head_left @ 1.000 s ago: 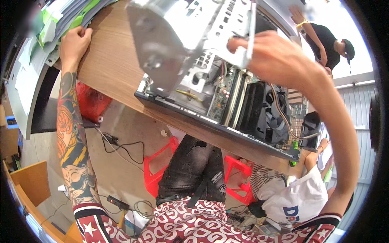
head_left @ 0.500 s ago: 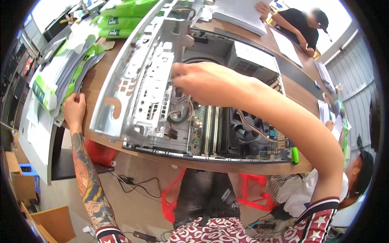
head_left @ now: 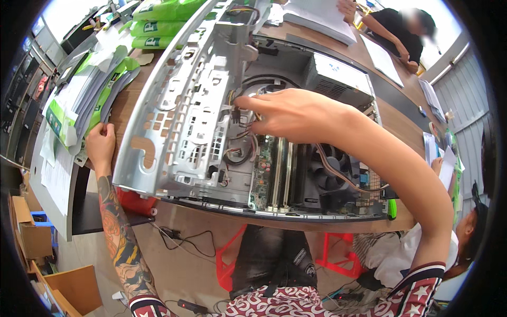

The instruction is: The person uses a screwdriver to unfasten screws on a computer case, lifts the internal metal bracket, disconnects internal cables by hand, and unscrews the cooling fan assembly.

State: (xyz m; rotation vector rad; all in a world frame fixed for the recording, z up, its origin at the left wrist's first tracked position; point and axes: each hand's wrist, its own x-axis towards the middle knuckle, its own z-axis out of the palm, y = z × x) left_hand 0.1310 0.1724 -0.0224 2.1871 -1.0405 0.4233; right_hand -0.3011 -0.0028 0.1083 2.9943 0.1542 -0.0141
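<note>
An opened desktop computer case (head_left: 338,216) lies on the table, its perforated metal drive frame (head_left: 187,113) tilted up at the left. My right hand (head_left: 288,113) reaches over the case from the right. Its fingers pinch a black cable connector (head_left: 236,114) with thin wires, close beside the drive frame. Below the hand are memory slots (head_left: 282,174) and a black cooling fan (head_left: 330,171); a power supply box (head_left: 338,79) sits at the far right corner. My left hand (head_left: 100,143), curled into a fist, rests at the table's edge against a stack of papers (head_left: 97,90).
Green paper packs (head_left: 161,26) are piled behind the drive frame. Across the table (head_left: 396,113) a person in black sits by a white sheet (head_left: 381,58). Another person in white (head_left: 401,243) is close on my right. Red stools (head_left: 338,253) and loose cables (head_left: 185,240) are below.
My right hand has drawn slightly right, away from the drive frame, and the black connector now shows at its fingertips. My left hand stays by the papers. The view has shifted slightly.
</note>
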